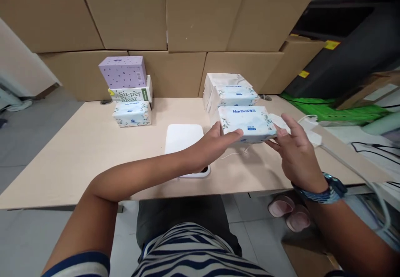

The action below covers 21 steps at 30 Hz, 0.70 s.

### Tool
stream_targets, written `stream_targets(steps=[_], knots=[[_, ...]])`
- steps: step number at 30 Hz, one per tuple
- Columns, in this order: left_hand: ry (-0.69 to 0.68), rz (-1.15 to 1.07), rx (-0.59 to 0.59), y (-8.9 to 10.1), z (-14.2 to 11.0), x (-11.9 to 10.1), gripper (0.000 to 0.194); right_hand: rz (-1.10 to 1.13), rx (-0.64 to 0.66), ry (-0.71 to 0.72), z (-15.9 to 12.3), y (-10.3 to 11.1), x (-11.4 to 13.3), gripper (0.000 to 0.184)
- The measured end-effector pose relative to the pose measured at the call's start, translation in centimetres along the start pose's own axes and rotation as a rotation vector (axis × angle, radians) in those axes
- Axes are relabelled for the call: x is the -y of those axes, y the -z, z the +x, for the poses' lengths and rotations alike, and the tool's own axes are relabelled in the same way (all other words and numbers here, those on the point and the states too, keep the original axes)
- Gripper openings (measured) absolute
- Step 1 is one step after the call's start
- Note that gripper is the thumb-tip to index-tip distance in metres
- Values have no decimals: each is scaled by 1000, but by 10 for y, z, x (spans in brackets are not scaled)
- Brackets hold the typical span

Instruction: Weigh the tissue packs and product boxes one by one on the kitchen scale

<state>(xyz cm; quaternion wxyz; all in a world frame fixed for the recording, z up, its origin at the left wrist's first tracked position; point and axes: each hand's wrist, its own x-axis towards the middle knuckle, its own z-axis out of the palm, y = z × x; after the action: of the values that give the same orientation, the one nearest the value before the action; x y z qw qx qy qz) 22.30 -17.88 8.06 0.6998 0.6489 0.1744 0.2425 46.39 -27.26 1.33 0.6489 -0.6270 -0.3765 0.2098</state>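
Note:
A white and pale blue tissue pack (245,123) with floral print and "Manhua" lettering is held above the right part of the table. My left hand (212,145) grips its left end, thumb along the front face. At its right end, my right hand (295,152) has fingers at the corner and underside, index finger raised. Behind it stand similar tissue packs (231,89). Left of the held pack, a flat white device (184,137) lies on the table, partly covered by my left forearm.
On the left of the table (93,164), a purple dotted box (123,73) tops a "Super Meal" box (129,95) and another tissue pack (133,114). Cardboard boxes (203,14) form a wall behind. A white power strip (312,131) and cables lie at the right.

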Motion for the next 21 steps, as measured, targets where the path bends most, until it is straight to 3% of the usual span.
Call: stream_targets(steps=[3,6,9,11,14,17,21], knots=[[22,116,-75,16,-24,-11,74,-6,62,107,-9,-17,7,87],[-7,297,-220,50,-48,-7,75,55,230,154,-12,-41,12,78],[-57,544,-495,94,-64,22,83,92,496,37,-9,-73,5,83],[-84,684,-595,120,-71,49,100,79,590,-54,-3,-95,-6,86],[-95,749,-540,147,-78,80,119,78,508,-39,7,-122,-24,83],[-123,754,-445,159,-83,94,110,85,402,58,13,-135,-40,77],[-150,722,-363,166,-90,100,93,55,329,126,13,-136,-51,73]])
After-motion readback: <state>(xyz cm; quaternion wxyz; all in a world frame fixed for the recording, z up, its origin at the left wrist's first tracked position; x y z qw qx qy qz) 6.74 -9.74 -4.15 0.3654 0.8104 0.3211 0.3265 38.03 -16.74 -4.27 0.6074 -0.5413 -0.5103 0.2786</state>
